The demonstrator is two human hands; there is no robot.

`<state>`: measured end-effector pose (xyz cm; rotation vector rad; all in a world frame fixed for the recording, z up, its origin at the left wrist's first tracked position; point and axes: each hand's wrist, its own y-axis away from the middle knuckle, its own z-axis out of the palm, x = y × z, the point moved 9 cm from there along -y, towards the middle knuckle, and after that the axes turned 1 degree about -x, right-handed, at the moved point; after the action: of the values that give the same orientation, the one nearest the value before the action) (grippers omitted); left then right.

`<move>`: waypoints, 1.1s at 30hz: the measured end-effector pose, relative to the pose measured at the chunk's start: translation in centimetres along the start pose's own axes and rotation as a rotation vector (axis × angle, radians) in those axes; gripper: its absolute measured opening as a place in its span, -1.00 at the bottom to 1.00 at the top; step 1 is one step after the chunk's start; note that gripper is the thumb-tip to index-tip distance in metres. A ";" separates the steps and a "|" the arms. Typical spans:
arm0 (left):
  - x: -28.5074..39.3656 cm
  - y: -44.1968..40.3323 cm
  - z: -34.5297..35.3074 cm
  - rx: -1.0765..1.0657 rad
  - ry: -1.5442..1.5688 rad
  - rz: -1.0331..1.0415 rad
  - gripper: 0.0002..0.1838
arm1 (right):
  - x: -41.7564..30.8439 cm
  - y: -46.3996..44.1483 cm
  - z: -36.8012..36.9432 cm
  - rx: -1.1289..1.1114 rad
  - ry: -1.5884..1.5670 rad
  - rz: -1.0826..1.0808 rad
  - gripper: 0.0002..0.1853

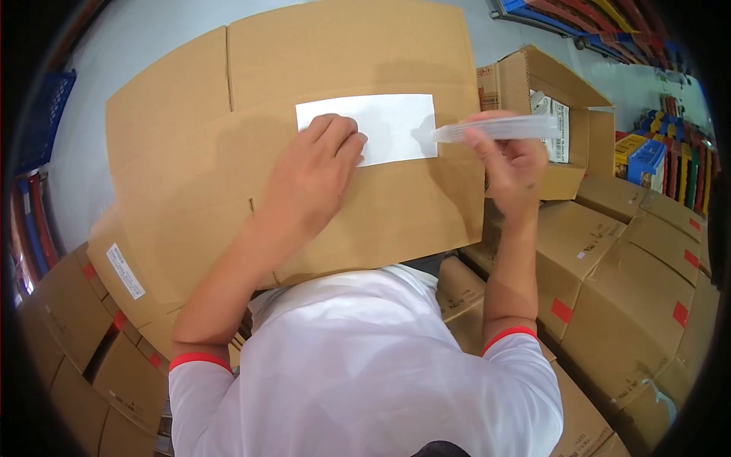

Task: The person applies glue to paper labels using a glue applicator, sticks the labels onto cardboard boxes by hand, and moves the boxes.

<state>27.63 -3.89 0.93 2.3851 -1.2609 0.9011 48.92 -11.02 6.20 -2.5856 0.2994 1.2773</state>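
A white paper sheet [392, 129] lies on a large flat cardboard piece [358, 46]. My left hand [324, 160] is on the sheet's left end, its fingers curled together and pressing the paper against the cardboard. In my right hand [506, 152] is a translucent plastic tube [518, 127] with a tapered tip. My fingers are closed round the tube, which points left, its tip close to the right edge of the sheet. I cannot tell whether the tip touches the paper. Shadows of my hands fall over the sheet and cardboard.
An open carton [567, 76] with printed white packs inside stands at the right. Closed cartons with red stickers [632, 305] are stacked at right, more cartons [68, 305] at lower left. A blue crate [46, 118] is at far left, colourful shelved goods [655, 156] at far right.
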 end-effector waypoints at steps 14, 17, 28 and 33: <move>-3.6 -3.1 -4.7 0.048 -0.011 0.298 -0.77 | -6.4 -1.2 11.7 -0.247 -0.387 -0.130 -0.84; -4.0 -3.1 -4.5 0.062 0.006 0.296 -0.78 | -6.6 -1.2 12.9 -0.263 -0.388 -0.095 -0.85; -3.9 -3.0 -4.1 0.015 0.054 0.267 -0.72 | -3.8 -0.1 6.0 -0.097 -0.040 -0.057 -0.87; -3.6 -3.2 -4.2 0.029 0.054 0.250 -0.70 | 0.6 1.3 1.2 0.068 -0.067 0.042 -0.86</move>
<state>27.13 2.42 1.86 2.2413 -1.5594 1.0530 47.98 -11.93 4.87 -2.4864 0.3790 1.3414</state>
